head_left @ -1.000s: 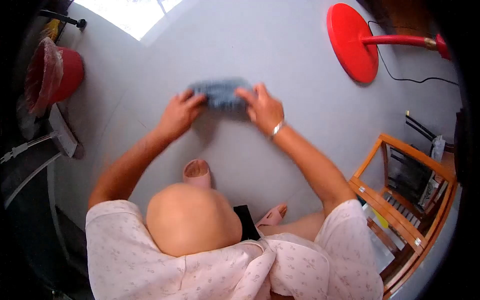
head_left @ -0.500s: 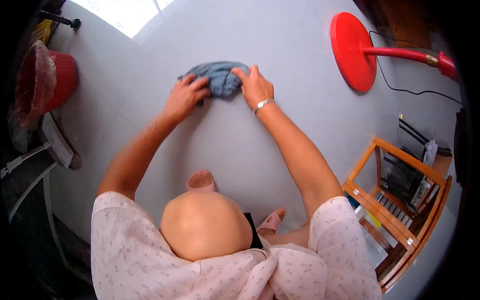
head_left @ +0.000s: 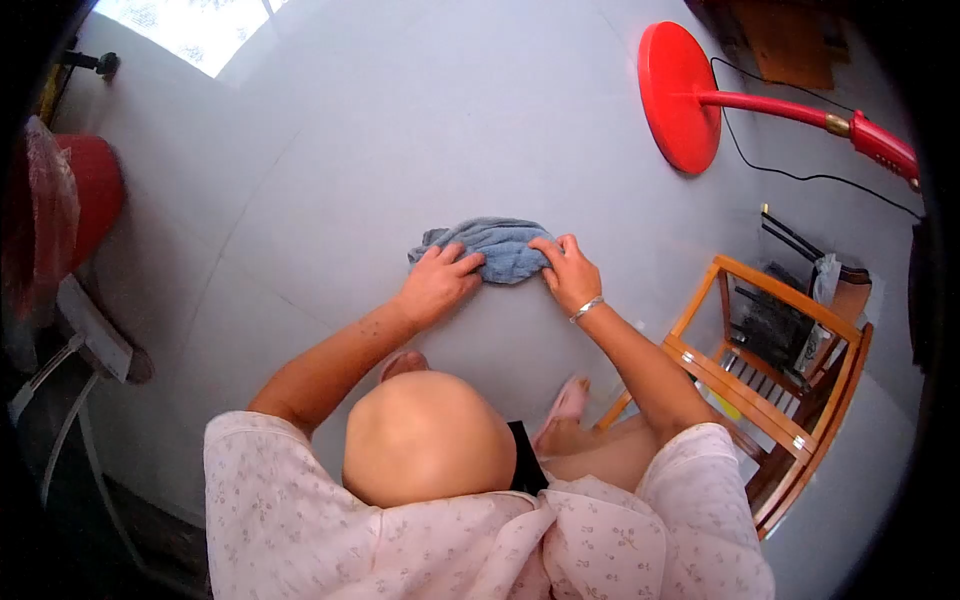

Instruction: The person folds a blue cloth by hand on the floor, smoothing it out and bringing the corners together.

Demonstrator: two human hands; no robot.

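Note:
A crumpled blue-grey cloth [head_left: 503, 247] lies bunched on the pale tiled floor, in front of my knee. At its near left edge, my left hand [head_left: 437, 285] has its fingers curled over the fabric. The thumb of that hand is mostly hidden. On the other end, my right hand [head_left: 572, 274] pinches the cloth between thumb and forefinger. A silver bracelet circles the right wrist. The underside of the cloth is out of sight.
A red round lamp base [head_left: 680, 98] with its cable stands on the floor at upper right. Closer on the right is a wooden folding chair [head_left: 745, 385]. At left are a red bin [head_left: 93, 200] with a plastic liner and a white-framed object [head_left: 95, 325].
Both hands have drawn the cloth closer to my body and somewhat to the right. It remains bunched between them. The camera view has shifted slightly.

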